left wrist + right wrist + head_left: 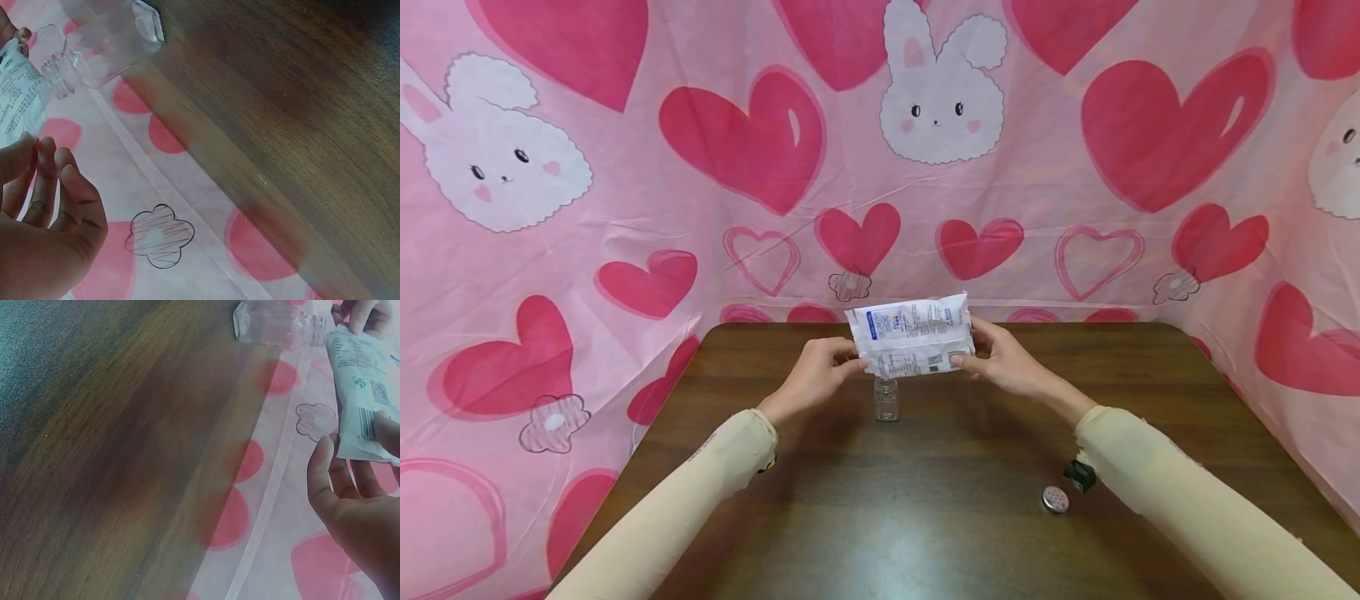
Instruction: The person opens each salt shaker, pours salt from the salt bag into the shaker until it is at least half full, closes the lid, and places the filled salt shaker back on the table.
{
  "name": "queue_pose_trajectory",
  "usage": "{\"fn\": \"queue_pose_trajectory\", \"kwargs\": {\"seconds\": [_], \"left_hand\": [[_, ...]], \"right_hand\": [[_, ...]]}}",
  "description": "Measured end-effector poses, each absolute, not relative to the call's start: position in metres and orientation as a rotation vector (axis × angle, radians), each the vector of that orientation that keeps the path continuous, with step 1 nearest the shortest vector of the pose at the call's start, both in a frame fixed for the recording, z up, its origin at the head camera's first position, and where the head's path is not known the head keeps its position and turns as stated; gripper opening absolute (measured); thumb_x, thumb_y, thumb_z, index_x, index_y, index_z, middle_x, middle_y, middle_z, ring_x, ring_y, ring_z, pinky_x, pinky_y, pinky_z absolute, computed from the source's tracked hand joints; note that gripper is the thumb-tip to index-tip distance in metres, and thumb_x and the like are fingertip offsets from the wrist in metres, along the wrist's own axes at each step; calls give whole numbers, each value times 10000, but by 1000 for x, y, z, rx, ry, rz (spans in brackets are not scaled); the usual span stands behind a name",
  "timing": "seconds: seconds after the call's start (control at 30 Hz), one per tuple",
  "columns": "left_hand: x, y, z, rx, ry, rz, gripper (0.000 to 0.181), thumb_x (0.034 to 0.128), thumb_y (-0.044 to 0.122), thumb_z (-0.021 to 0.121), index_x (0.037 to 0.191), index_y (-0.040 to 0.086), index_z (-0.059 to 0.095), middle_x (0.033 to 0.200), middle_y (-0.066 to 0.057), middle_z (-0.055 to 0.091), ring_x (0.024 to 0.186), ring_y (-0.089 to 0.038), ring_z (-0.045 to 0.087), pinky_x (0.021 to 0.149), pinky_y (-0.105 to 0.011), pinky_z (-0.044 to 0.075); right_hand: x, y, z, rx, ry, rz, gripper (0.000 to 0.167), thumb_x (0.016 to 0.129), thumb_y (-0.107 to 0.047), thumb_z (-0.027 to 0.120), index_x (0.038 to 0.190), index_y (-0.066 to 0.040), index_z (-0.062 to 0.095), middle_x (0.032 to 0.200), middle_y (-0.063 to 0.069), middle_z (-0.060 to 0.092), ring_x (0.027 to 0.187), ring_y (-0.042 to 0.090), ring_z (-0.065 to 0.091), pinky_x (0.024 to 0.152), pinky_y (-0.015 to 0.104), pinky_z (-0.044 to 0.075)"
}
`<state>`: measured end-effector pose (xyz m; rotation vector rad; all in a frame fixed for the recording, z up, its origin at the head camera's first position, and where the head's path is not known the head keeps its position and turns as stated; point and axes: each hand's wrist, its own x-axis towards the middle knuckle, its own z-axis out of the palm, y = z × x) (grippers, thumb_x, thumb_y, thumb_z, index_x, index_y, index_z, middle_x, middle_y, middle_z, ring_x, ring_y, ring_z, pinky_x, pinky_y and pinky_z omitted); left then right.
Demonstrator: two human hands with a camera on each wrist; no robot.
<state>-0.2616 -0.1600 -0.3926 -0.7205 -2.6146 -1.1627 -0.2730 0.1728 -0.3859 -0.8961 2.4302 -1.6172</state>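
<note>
A white printed plastic packet (913, 333) is held up between both hands, over a clear glass jar (887, 402) that stands upright without a lid. My left hand (822, 371) pinches the packet's lower left corner between thumb and fingers. At the other end, my right hand (1006, 358) grips the packet, thumb on its printed front and fingers behind, as the right wrist view also shows with the packet (362, 394). In the left wrist view the jar's threaded neck (60, 75) lies close to the packet. What the packet contains is hidden.
A silver shaker lid with holes (1055, 500) lies on the brown wooden table (880, 517), near the right forearm. Behind the table and along its sides hangs a pink cloth (925, 187) with hearts and rabbits.
</note>
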Motion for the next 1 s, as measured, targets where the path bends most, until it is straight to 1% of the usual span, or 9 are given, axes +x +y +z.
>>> {"fn": "queue_pose_trajectory", "kwargs": {"seconds": [0.13, 0.3, 0.57, 0.83, 1.0], "left_hand": [[-262, -160, -392, -721, -2614, -1163, 52, 943, 74, 802, 993, 66, 812, 922, -16, 747, 747, -221, 608, 673, -330, 507], [-262, -160, -392, -727, -2610, -1176, 52, 942, 68, 802, 993, 59, 810, 919, -24, 746, 762, -279, 616, 674, -338, 503], [-262, -160, -392, -727, -2607, -1179, 42, 941, 63, 800, 982, 54, 809, 911, -27, 743, 765, -277, 620, 674, -330, 502], [-263, -160, -391, -726, -2605, -1176, 43, 943, 77, 802, 969, 42, 806, 886, -34, 732, 753, -262, 614, 660, -324, 489], [-262, -160, -391, -726, -2609, -1175, 42, 944, 73, 801, 978, 49, 809, 911, -41, 742, 760, -276, 621, 666, -329, 499]], "right_hand": [[-274, 173, -386, -908, 2419, -1630, 636, 960, -7, 756, 1525, -22, 463, 1238, 227, 658, 1017, 368, 651, 762, 627, 582], [-274, 173, -385, -916, 2418, -1635, 632, 959, -2, 754, 1522, -21, 467, 1220, 223, 661, 1012, 368, 652, 747, 581, 598], [-274, 173, -386, -902, 2418, -1634, 644, 955, -10, 761, 1525, -27, 462, 1233, 223, 653, 1024, 372, 651, 772, 622, 584], [-274, 172, -386, -908, 2424, -1636, 633, 956, -9, 759, 1519, -24, 470, 1232, 229, 669, 1009, 374, 669, 752, 621, 586], [-275, 172, -386, -903, 2424, -1635, 635, 956, -9, 759, 1521, -27, 471, 1234, 228, 670, 1004, 371, 668, 750, 628, 584]]}}
